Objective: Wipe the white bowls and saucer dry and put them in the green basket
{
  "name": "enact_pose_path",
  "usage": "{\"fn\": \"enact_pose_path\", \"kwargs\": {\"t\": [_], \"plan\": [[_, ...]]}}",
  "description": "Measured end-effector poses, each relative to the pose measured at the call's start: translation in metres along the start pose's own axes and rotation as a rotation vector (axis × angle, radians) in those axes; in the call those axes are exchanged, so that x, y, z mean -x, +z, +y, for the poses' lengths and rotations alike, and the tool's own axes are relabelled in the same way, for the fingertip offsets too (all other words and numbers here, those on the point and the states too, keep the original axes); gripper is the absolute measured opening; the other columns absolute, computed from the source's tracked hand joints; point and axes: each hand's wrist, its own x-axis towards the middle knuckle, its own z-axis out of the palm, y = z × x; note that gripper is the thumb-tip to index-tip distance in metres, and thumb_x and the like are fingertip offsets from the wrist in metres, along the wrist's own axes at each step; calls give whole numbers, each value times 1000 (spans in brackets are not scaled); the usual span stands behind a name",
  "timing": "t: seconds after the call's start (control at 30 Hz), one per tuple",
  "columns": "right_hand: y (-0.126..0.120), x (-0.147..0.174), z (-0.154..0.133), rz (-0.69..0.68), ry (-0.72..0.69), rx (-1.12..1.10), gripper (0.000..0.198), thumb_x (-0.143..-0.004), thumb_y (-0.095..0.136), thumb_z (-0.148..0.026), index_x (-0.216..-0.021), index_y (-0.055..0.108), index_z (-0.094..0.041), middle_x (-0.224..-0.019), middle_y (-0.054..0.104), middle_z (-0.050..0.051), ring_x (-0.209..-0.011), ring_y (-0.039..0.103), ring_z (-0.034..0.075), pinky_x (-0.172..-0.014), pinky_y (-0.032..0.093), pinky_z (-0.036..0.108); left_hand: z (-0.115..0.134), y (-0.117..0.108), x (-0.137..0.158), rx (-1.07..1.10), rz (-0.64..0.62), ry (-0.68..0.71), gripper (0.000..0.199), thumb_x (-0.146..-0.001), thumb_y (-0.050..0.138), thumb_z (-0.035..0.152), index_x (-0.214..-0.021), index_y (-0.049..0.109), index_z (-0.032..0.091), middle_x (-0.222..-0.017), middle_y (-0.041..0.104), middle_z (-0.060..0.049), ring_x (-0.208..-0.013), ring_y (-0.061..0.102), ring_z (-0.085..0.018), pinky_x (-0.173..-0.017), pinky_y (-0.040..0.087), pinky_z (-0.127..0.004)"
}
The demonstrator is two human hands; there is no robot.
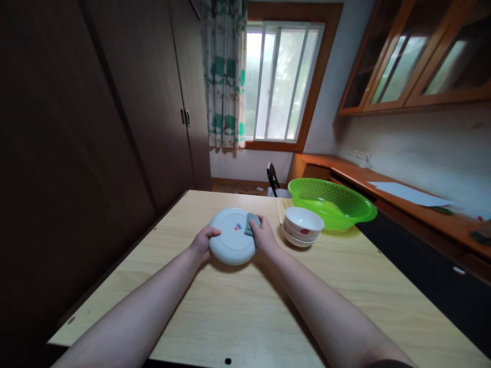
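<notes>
A white plate (230, 248) is held just above the table, its underside with a small red and blue mark facing me. My left hand (201, 242) grips the plate's left rim, thumb on top and fingers underneath. In my right hand (264, 232) is a folded grey-green cloth (250, 225), pressed against the plate's right side. The right fingers beneath the rim are hidden. To the right of that hand stands a stack of white bowls (303, 223) with a red flower pattern.
Behind the bowls sits a green plastic basin (333, 202) at the table's right edge. The pale wooden table (215, 312) lies under both forearms. A dark wardrobe (126, 102) rises on the left. A folding chair (272, 177) and an orange-brown desk (345, 171) are beyond the table.
</notes>
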Motion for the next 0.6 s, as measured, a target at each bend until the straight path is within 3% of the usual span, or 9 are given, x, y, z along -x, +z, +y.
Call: {"fn": "enact_pose_path", "kwargs": {"t": [0.6], "plan": [[6, -2, 8, 13, 53, -80, 42, -71, 62, -45, -104, 54, -20, -102, 63, 9, -100, 59, 24, -92, 44, 40, -1, 2, -1, 47, 116, 32, 61, -58, 59, 12, -119, 57, 9, -91, 72, -11, -89, 66, -31, -84, 52, -43]]}}
